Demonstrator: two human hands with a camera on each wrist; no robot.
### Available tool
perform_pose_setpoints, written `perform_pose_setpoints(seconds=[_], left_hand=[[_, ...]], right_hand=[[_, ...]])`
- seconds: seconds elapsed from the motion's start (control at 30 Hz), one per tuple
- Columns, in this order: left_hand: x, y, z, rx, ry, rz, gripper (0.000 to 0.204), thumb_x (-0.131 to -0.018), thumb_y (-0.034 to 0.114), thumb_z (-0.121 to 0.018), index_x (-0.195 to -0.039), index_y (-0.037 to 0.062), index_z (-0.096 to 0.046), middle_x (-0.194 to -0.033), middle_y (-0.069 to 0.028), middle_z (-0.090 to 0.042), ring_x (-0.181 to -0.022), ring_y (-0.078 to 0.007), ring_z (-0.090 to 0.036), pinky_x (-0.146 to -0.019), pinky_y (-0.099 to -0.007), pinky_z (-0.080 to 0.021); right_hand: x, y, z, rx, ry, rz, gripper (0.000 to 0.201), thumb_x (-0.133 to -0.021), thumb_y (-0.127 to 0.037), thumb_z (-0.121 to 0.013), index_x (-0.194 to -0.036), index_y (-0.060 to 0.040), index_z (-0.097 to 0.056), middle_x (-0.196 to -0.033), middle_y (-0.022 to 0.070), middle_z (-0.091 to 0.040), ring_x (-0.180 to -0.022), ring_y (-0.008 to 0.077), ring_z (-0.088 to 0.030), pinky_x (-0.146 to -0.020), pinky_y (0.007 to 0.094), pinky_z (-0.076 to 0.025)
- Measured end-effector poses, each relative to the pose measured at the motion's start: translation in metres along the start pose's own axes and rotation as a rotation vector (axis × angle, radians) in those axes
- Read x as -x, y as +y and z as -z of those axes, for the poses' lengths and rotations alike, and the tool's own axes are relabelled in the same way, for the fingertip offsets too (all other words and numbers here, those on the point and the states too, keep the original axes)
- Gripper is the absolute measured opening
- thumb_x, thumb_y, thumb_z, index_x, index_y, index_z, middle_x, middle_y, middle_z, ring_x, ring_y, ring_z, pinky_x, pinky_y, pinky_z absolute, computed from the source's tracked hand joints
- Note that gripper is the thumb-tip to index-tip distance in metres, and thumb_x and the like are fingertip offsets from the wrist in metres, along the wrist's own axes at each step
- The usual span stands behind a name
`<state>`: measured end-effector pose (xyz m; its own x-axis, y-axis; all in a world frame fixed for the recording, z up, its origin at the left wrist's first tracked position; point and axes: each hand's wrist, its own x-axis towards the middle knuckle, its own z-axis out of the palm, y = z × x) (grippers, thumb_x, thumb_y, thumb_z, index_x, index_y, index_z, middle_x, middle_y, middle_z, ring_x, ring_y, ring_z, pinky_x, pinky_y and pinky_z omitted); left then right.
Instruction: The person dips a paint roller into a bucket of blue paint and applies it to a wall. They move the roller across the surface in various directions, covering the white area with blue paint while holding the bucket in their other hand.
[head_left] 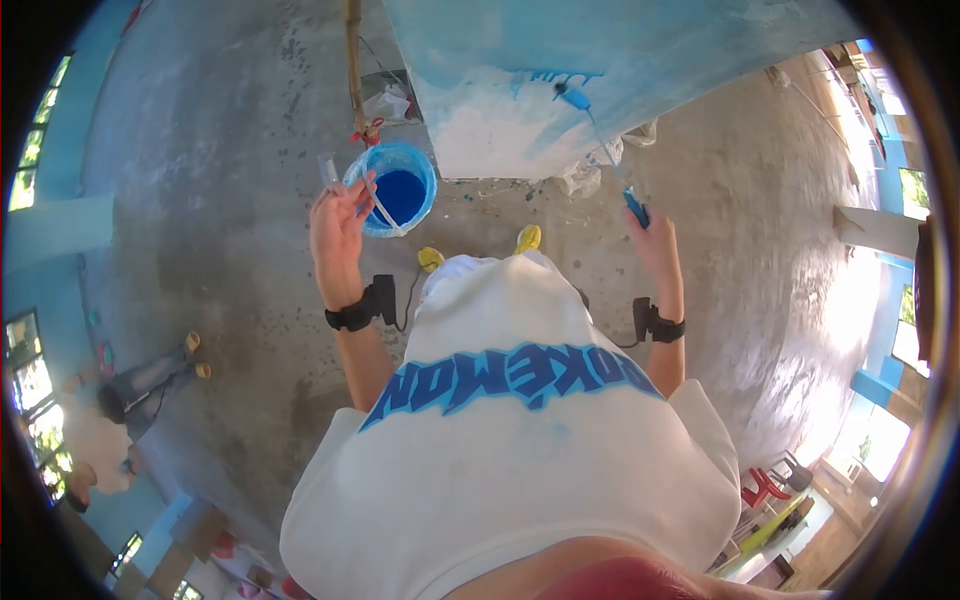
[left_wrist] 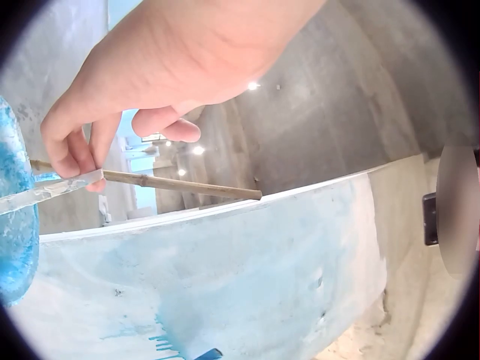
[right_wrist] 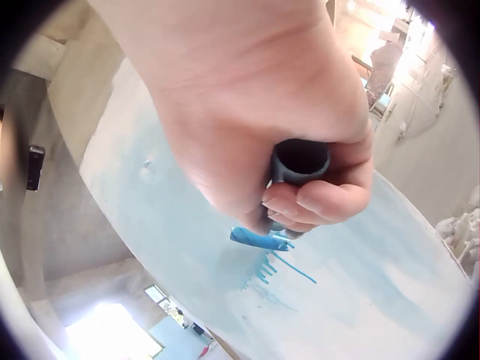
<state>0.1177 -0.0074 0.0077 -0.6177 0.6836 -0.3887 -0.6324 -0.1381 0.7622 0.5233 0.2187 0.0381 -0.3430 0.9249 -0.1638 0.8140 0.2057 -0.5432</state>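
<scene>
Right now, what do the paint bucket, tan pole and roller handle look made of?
Paint bucket: probably plastic, by its thin rounded wall; blue smears mask its finish.
Tan pole: apparently bamboo, by its ringed joint; dull.
Roller handle: likely plastic, smooth and dark at its hollow end, though painted metal is possible.

Deep blue paint point(head_left: 402, 200), pale blue bucket point(head_left: 398, 156), blue roller point(head_left: 573, 97), patchy blue and white wall point(head_left: 490, 130), white blue-lettered shirt point(head_left: 520, 480)

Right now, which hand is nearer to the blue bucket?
The left. The left hand is beside the bucket, pinching a pale strip; the right hand is farther off, gripping the roller handle.
</scene>
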Motion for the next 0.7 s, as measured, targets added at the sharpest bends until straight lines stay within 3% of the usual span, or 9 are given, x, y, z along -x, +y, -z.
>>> perform_pose_setpoints(seconds=[0.03,0.1,0.2,0.3,0.43,0.5,0.53,0.6,0.7], left_hand=[[-0.002,-0.008,0.008,0.018,-0.007,0.003,0.018,-0.093,0.006,-0.041,-0.079,0.0105,-0.051,-0.114,-0.0259,-0.065,-0.103,-0.0287,-0.061,-0.094,-0.0412,-0.042],[0.000,-0.006,0.003,0.031,-0.018,0.020,0.018,-0.093,0.005,-0.040,-0.079,0.0105,-0.051,-0.114,-0.0259,-0.065,-0.102,-0.0287,-0.061,-0.093,-0.0413,-0.042],[-0.003,-0.013,0.005,0.036,-0.015,0.039,0.019,-0.092,0.004,-0.040,-0.079,0.0104,-0.052,-0.113,-0.0257,-0.065,-0.102,-0.0288,-0.061,-0.092,-0.0412,-0.042],[0.002,-0.014,0.004,0.031,-0.037,0.043,0.019,-0.092,0.004,-0.040,-0.079,0.0105,-0.052,-0.112,-0.0248,-0.066,-0.102,-0.0286,-0.061,-0.091,-0.0408,-0.042],[0.003,-0.008,-0.004,0.011,-0.034,0.003,0.019,-0.092,0.005,-0.040,-0.080,0.0101,-0.053,-0.112,-0.0240,-0.066,-0.101,-0.0278,-0.061,-0.090,-0.0400,-0.042],[0.008,-0.006,-0.008,0.008,-0.012,-0.030,0.019,-0.092,0.005,-0.040,-0.080,0.0099,-0.054,-0.112,-0.0238,-0.066,-0.101,-0.0274,-0.061,-0.090,-0.0397,-0.042],[0.009,-0.005,-0.010,0.008,-0.002,-0.050,0.018,-0.092,0.005,-0.040,-0.080,0.0100,-0.053,-0.111,-0.0237,-0.067,-0.100,-0.0269,-0.062,-0.090,-0.0391,-0.042],[0.012,0.002,-0.012,0.003,0.015,-0.077,0.018,-0.092,0.005,-0.040,-0.080,0.0100,-0.053,-0.111,-0.0236,-0.067,-0.099,-0.0265,-0.062,-0.090,-0.0386,-0.042],[0.007,0.005,-0.007,0.023,0.020,-0.082,0.018,-0.092,0.005,-0.040,-0.079,0.0104,-0.052,-0.111,-0.0237,-0.067,-0.099,-0.0257,-0.061,-0.089,-0.0376,-0.042]], right_hand=[[0.002,0.001,-0.011,0.006,0.003,-0.007,0.038,-0.089,-0.031,-0.064,-0.078,0.0051,-0.060,-0.057,0.0162,-0.053,-0.051,0.0256,-0.052,-0.052,0.0396,-0.041],[-0.004,-0.003,-0.015,0.096,-0.055,-0.037,0.036,-0.088,-0.030,-0.063,-0.080,0.0058,-0.063,-0.065,0.0250,-0.059,-0.061,0.0394,-0.060,-0.059,0.0459,-0.045],[-0.025,0.013,-0.046,0.245,-0.071,-0.048,0.036,-0.086,-0.030,-0.063,-0.083,0.0062,-0.065,-0.072,0.0276,-0.062,-0.074,0.0448,-0.063,-0.065,0.0496,-0.047],[-0.051,0.006,-0.053,0.207,-0.155,-0.222,0.039,-0.086,-0.032,-0.062,-0.085,0.0067,-0.066,-0.077,0.0291,-0.063,-0.078,0.0442,-0.064,-0.068,0.0490,-0.049],[-0.074,-0.004,-0.040,0.112,-0.105,-0.156,0.038,-0.086,-0.032,-0.061,-0.085,0.0059,-0.067,-0.082,0.0303,-0.064,-0.081,0.0439,-0.065,-0.069,0.0481,-0.050],[-0.087,0.003,-0.031,0.146,0.010,-0.067,0.045,-0.087,-0.038,-0.061,-0.075,0.0048,-0.065,-0.063,0.0180,-0.063,-0.060,0.0299,-0.065,-0.057,0.0410,-0.047],[-0.096,0.001,-0.020,0.147,0.005,-0.047,0.045,-0.087,-0.038,-0.061,-0.075,0.0048,-0.065,-0.063,0.0180,-0.063,-0.060,0.0299,-0.065,-0.057,0.0410,-0.047],[-0.105,-0.009,0.015,0.171,-0.032,-0.057,0.041,-0.086,-0.035,-0.062,-0.081,0.0051,-0.068,-0.077,0.0268,-0.066,-0.075,0.0388,-0.067,-0.065,0.0458,-0.049],[-0.101,-0.032,0.071,0.121,0.001,-0.059,0.044,-0.086,-0.038,-0.064,-0.076,0.0045,-0.066,-0.062,0.0160,-0.061,-0.057,0.0258,-0.061,-0.056,0.0405,-0.046]])
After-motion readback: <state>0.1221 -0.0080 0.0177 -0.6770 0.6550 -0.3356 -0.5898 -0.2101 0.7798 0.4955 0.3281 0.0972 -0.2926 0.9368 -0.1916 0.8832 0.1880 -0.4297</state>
